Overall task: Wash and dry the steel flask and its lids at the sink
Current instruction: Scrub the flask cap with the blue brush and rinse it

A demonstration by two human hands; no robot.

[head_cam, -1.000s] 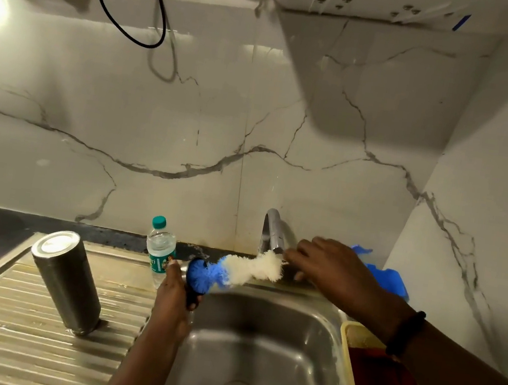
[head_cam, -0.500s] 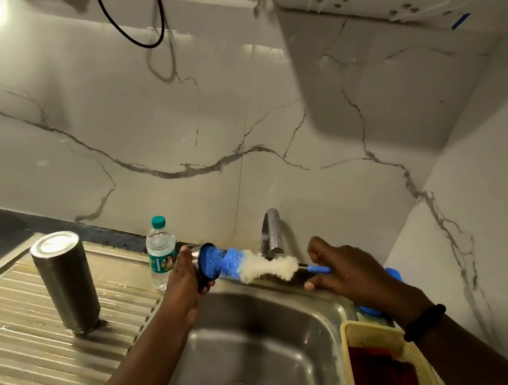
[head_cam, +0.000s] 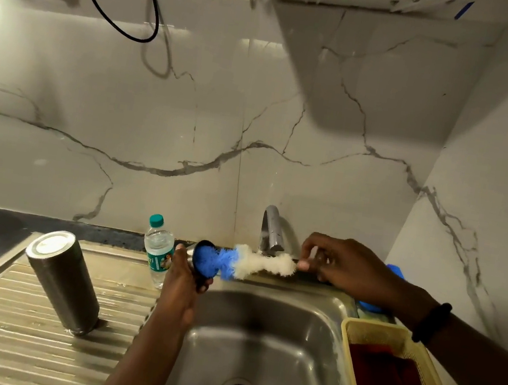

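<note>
The steel flask (head_cam: pixel 63 279) stands upside down on the ribbed drainboard (head_cam: pixel 9 340) at the left. Over the sink's back left corner my left hand (head_cam: pixel 181 283) grips a dark-rimmed steel lid (head_cam: pixel 203 272), its open side facing right. A bottle brush (head_cam: pixel 252 263) with blue and white bristles lies level, its blue end pushed into the lid. My right hand (head_cam: pixel 350 266) pinches the brush's handle just right of the tap (head_cam: pixel 271 229). The handle is mostly hidden by my fingers.
The steel sink (head_cam: pixel 256 341) lies below my hands, drain at the bottom centre. A small plastic water bottle (head_cam: pixel 157 247) stands at the sink's back left. A yellow basket (head_cam: pixel 399 379) with a red cloth sits at the right, a blue object (head_cam: pixel 374 306) behind it.
The brush's blue end has gone deeper into the lid. My right hand shifted slightly left and up along the handle. The left hand holds about the same spot.
</note>
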